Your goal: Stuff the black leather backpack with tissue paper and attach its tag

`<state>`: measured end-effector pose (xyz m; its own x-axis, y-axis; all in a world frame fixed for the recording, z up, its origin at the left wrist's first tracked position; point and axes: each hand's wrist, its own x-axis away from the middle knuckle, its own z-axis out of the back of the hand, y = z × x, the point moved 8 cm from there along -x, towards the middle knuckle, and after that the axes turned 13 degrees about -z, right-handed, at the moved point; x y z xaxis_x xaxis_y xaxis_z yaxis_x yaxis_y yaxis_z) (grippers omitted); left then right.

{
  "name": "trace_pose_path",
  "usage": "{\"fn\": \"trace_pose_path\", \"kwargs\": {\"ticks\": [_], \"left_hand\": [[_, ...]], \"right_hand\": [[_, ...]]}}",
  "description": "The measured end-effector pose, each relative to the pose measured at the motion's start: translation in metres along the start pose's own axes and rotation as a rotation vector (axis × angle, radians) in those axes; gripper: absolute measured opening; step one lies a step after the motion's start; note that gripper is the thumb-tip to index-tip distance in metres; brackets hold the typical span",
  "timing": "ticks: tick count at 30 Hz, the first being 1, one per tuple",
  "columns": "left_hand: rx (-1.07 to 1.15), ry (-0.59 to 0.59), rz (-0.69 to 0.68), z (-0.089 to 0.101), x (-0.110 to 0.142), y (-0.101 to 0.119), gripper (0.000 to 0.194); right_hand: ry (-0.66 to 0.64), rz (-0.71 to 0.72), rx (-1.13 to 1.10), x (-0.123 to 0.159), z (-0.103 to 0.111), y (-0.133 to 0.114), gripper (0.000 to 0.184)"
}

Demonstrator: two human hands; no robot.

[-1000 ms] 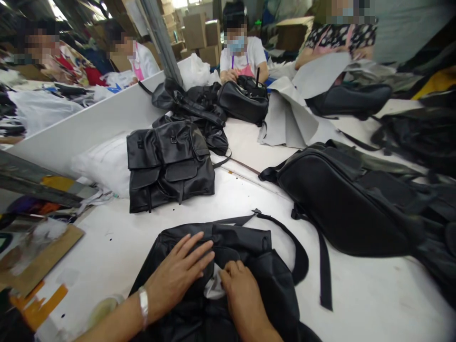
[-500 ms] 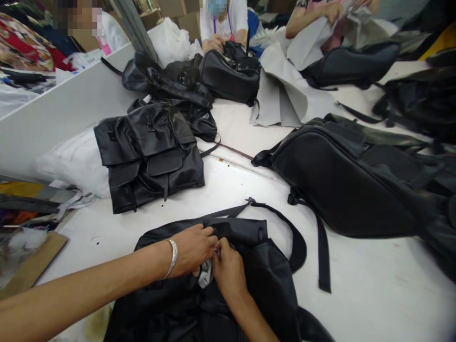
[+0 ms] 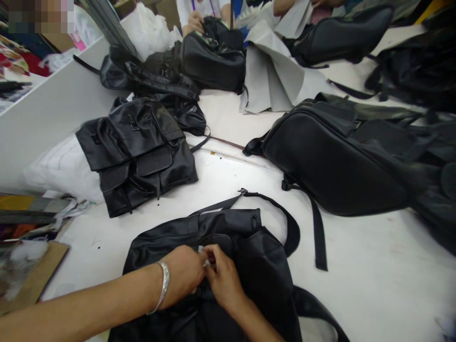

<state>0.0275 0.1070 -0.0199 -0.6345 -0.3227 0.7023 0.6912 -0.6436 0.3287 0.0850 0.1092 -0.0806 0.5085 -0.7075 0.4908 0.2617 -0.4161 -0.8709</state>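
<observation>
A black backpack lies flat on the white table right in front of me. My left hand, with a silver bracelet on the wrist, and my right hand meet at the middle of the bag. Both hands are closed in a pinch on a small white-grey piece at the bag's pocket opening. The piece is mostly hidden by my fingers. The bag's black straps trail off to the right.
A black flap-pocket backpack lies at the left on a white bundle. A large black backpack lies at the right. More black bags, grey sheets and other people's hands are at the far end. Cardboard sits at the left.
The view has tilted down. My left hand went from lying flat on the bag to a pinch beside my right hand. The white piece now shows much less.
</observation>
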Motion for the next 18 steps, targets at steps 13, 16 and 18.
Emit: {"fn": "trace_pose_path", "kwargs": {"ticks": [13,16,18], "left_hand": [[-0.071,0.320,-0.044,-0.022,0.017,0.007,0.008],[-0.118,0.367,-0.024,-0.019,0.019,0.010,0.012],[-0.154,0.412,-0.013,-0.017,0.025,0.012,0.030]], "right_hand": [[-0.475,0.025,-0.034,-0.001,-0.032,-0.007,0.030],[-0.375,-0.075,-0.096,-0.005,-0.016,0.001,0.028],[-0.230,-0.161,-0.157,-0.008,-0.008,0.010,0.026]]}}
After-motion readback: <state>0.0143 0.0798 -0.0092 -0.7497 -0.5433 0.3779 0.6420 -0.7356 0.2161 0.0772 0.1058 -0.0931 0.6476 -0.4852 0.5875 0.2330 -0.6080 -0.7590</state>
